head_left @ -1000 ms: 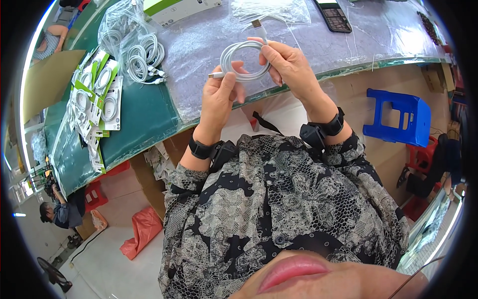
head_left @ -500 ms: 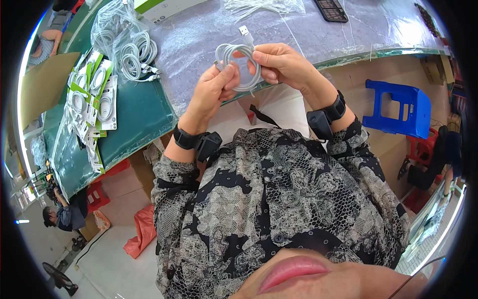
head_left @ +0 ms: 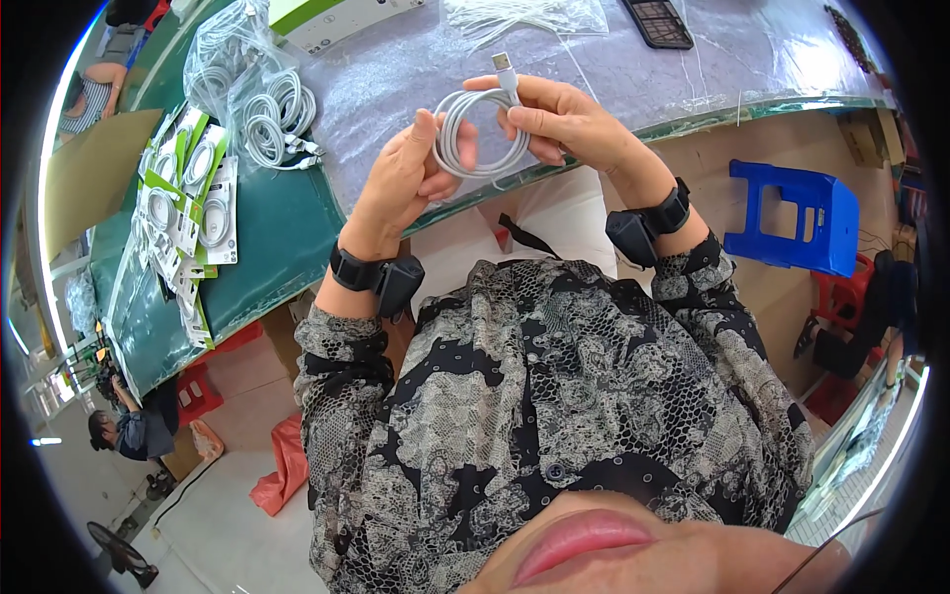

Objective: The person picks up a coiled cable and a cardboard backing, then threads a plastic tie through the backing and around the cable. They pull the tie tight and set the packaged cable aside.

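A white USB cable (head_left: pixel 479 174) is wound into a round coil above the table's near edge, its plug pointing up and away. My right hand (head_left: pixel 566 121) pinches the coil's right side between thumb and fingers, just below the plug. On the left side, my left hand (head_left: pixel 404 170) has its thumb raised off the coil, while its fingers reach behind the loop and touch it. Part of those fingers shows through the coil's middle. The cable's other end is hard to make out.
Coiled white cables (head_left: pixel 280 119) lie at left beside a clear plastic bag (head_left: pixel 226 49). Green-and-white cable packages (head_left: pixel 183 213) are piled on the green mat (head_left: pixel 262 233). Farther off are thin white strips in plastic (head_left: pixel 524 16) and a black phone-shaped item (head_left: pixel 657 22). A blue stool (head_left: pixel 792 213) stands right.
My left thumb has come up off the coil, and the left hand has moved slightly left. The coil now faces up as a rounder ring, still held in the right hand.
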### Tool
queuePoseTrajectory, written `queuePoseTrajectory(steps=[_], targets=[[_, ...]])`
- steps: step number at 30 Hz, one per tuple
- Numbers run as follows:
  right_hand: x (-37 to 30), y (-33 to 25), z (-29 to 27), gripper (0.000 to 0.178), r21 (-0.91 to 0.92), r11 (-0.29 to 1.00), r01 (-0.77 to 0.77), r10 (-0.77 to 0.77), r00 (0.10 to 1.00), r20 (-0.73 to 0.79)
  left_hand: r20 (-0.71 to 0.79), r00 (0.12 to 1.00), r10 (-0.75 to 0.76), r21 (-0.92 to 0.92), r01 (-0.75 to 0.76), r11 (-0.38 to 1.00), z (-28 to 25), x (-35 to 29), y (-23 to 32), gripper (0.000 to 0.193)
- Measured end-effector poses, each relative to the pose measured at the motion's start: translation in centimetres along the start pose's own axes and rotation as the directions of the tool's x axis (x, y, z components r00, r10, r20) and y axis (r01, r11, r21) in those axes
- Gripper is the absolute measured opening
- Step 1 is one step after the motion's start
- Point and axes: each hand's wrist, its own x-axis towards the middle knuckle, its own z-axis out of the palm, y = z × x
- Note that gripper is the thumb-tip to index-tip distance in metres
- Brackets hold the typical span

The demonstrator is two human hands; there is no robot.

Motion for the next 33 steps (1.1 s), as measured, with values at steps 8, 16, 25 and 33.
queuePoseTrajectory(steps=[8, 16, 25, 33], targets=[[-0.2, 0.5, -0.7, 0.037, -0.099, 0.995, -0.019, 0.011, 0.997, -0.079, -0.028, 0.998, 0.049, -0.015, -0.050, 0.999, -0.6, 0.4, -0.3, 0.046], [0.3, 0.5, -0.1, 0.034, -0.132, 0.991, -0.006, -0.005, 0.997, -0.082, 0.055, 0.993, -0.105, -0.121, 0.111, 0.986, -2.1, 0.6, -0.7, 0.040], [0.9, 1.9, 0.1, 0.026, 0.026, 1.000, 0.004, 0.003, 0.968, -0.252, -0.039, 0.986, 0.162, -0.309, -0.166, 0.937, -1.5, 2.3, -1.7, 0.039], [1.5, 1.4, -0.5, 0.021, 0.128, 0.988, -0.088, 0.111, 0.976, -0.189, -0.059, 0.978, 0.199, -0.201, -0.207, 0.958, -1.4, 1.9, -1.2, 0.037]])
